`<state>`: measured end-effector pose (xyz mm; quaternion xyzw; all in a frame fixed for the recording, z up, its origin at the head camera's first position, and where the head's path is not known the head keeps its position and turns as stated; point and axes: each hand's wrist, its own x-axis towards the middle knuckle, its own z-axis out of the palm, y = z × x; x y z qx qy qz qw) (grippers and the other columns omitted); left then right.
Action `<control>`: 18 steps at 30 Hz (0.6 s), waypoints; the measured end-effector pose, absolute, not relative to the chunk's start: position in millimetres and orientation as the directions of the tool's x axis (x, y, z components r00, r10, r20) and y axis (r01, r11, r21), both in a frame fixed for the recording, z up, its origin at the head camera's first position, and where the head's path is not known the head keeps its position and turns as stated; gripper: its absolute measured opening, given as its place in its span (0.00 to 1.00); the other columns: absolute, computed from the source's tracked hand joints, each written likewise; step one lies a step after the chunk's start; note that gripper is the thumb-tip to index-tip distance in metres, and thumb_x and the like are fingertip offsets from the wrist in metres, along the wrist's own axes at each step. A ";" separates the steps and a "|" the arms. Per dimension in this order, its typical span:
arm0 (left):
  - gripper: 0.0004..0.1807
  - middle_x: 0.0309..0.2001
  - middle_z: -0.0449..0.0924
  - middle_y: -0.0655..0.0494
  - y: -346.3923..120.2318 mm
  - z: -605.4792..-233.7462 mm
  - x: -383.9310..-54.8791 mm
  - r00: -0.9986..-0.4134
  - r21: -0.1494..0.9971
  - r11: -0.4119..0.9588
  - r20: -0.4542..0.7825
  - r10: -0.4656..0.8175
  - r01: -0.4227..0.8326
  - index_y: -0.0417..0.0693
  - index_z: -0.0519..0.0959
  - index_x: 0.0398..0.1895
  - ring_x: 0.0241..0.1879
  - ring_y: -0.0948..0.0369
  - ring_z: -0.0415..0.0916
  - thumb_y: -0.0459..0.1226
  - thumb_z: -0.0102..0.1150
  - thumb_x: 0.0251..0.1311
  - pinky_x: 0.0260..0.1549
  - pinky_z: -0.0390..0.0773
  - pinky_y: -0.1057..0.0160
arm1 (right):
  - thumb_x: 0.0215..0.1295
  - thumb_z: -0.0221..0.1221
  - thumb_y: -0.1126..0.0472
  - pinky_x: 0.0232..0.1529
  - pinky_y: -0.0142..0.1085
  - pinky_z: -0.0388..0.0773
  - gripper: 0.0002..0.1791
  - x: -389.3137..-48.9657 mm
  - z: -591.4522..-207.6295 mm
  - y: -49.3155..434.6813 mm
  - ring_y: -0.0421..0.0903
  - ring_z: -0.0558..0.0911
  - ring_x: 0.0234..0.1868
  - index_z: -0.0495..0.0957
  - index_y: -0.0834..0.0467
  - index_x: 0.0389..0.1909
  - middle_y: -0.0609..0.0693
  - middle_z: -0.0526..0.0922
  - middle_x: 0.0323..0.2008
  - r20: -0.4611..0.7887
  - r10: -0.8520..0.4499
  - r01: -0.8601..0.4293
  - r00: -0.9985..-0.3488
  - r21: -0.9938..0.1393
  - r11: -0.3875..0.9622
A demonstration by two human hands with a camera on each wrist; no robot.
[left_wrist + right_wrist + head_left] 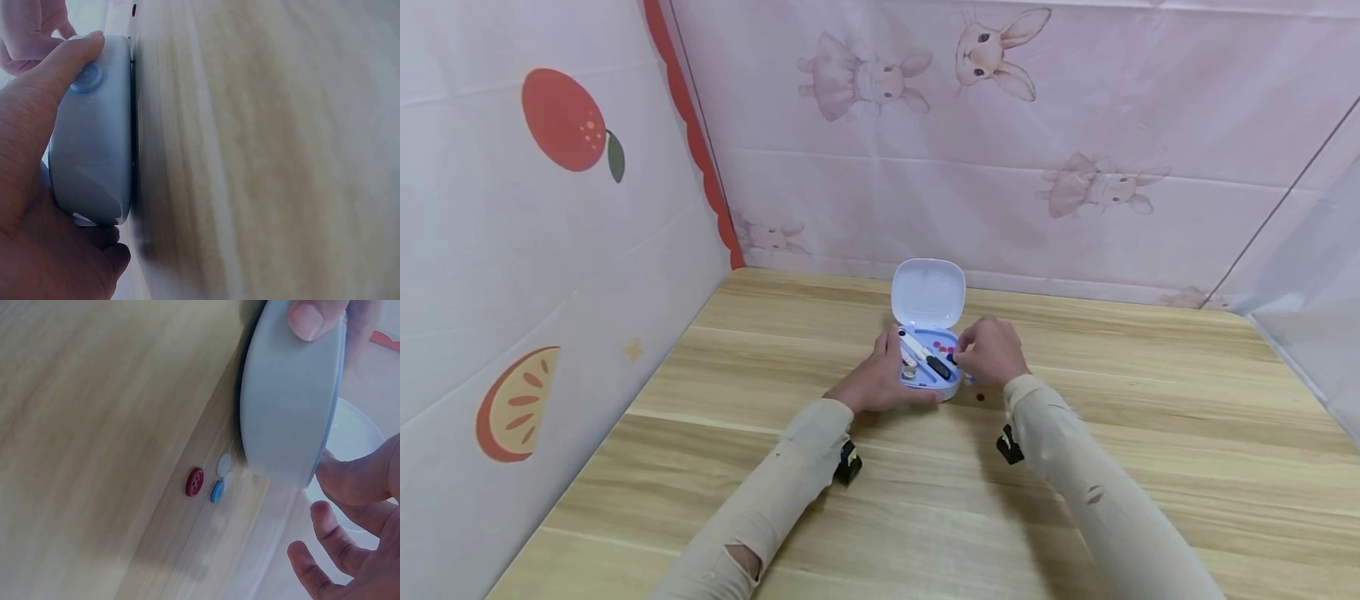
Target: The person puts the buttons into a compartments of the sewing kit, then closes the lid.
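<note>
My left hand [883, 372] grips a pale blue sewing box [94, 144] from its left side, the thumb lying along the front near a round button catch [86, 78]. The box stands on the table with its white lid [928, 292] raised. Inside lie a slim white-and-black tool [934, 363], a small round metallic piece [909, 372] and several pink and red buttons [937, 344]. At the right rim my right hand [992, 352] pinches a dark button [951, 358] between thumb and forefinger, its other fingers loosely bent in the right wrist view.
On the wooden table [1075, 467], just right of the box, lie a dark red button [195, 482], a blue button [217, 491] and a whitish button [224, 465]. A pink rabbit-print curtain [880, 192] hangs behind, and a white fruit-print sheet [587, 250] hangs at the left.
</note>
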<state>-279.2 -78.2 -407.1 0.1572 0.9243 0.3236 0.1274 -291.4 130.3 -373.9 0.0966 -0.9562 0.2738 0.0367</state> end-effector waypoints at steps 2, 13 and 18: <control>0.76 0.79 0.39 0.44 -77.9 -407.1 -279.1 -0.918 0.638 0.742 -0.136 0.372 0.206 0.49 0.27 0.81 0.68 0.49 0.61 0.67 0.72 0.46 0.68 0.66 0.49 | 0.53 0.65 0.68 0.49 0.47 0.68 0.06 -291.2 -374.0 129.2 0.52 0.74 0.37 0.85 0.57 0.19 0.53 0.85 0.33 0.120 -0.156 -0.196 -0.980 -0.506 0.840; 0.77 0.79 0.38 0.45 -76.7 -408.4 -280.1 -0.919 0.629 0.753 -0.151 0.364 0.194 0.50 0.25 0.81 0.69 0.49 0.60 0.68 0.71 0.46 0.68 0.64 0.50 | 0.57 0.65 0.66 0.58 0.52 0.64 0.08 -289.6 -376.4 124.8 0.54 0.73 0.42 0.86 0.57 0.20 0.51 0.83 0.28 0.108 -0.143 -0.177 -0.984 -0.472 0.864; 0.77 0.79 0.38 0.45 -77.6 -409.2 -279.8 -0.920 0.632 0.749 -0.142 0.366 0.200 0.50 0.24 0.81 0.69 0.50 0.60 0.67 0.72 0.46 0.68 0.64 0.50 | 0.58 0.66 0.66 0.59 0.53 0.64 0.08 -290.0 -375.7 124.1 0.53 0.74 0.41 0.86 0.57 0.21 0.52 0.84 0.29 0.095 -0.155 -0.181 -0.983 -0.470 0.864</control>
